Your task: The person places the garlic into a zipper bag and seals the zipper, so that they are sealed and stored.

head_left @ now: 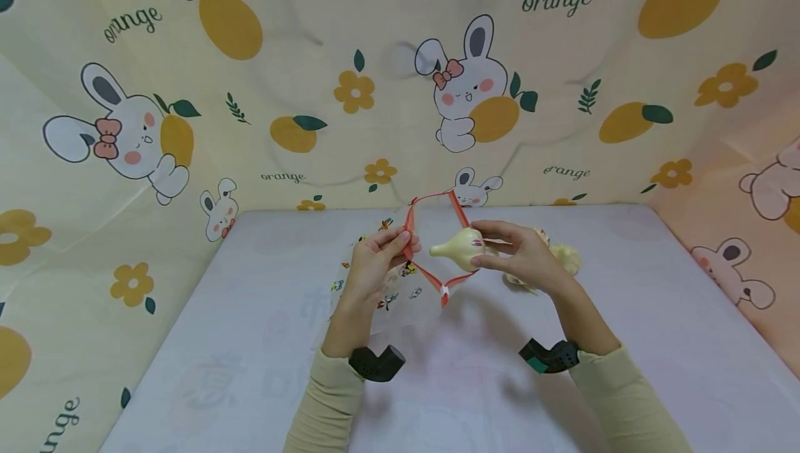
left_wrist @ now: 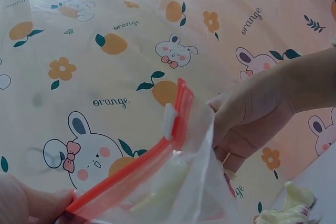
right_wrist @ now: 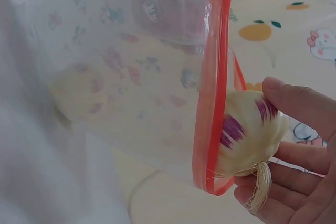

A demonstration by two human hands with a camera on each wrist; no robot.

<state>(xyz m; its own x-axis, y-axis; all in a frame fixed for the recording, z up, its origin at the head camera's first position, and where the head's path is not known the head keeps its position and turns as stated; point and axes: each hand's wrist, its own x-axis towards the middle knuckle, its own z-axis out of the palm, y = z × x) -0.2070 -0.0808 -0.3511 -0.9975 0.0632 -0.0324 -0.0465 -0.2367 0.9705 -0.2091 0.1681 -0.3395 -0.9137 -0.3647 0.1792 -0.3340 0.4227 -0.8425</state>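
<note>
A clear zip bag [right_wrist: 152, 150] printed with small coloured pictures hangs with its red-rimmed mouth spread apart. My left hand [head_left: 378, 258] pinches the red zip edge [head_left: 409, 227] on the left side. In my right hand [head_left: 521, 251] is a garlic bulb [head_left: 464, 248], pale with purple streaks, its neck pointing left into the bag's mouth. Fingers and thumb hold it by the root end, where a tuft of straw-like roots [right_wrist: 261, 187] hangs. Through the cloudy plastic, a pale round shape with purple marks [right_wrist: 79, 93] shows inside the bag.
More garlic [head_left: 565, 257] lies on the white table [head_left: 250, 342], behind my right hand and partly hidden by it. A patterned cloth wall [head_left: 387, 78] with rabbits and oranges rises at the table's back edge. Dark wrist cameras [head_left: 377, 363] sit at both cuffs.
</note>
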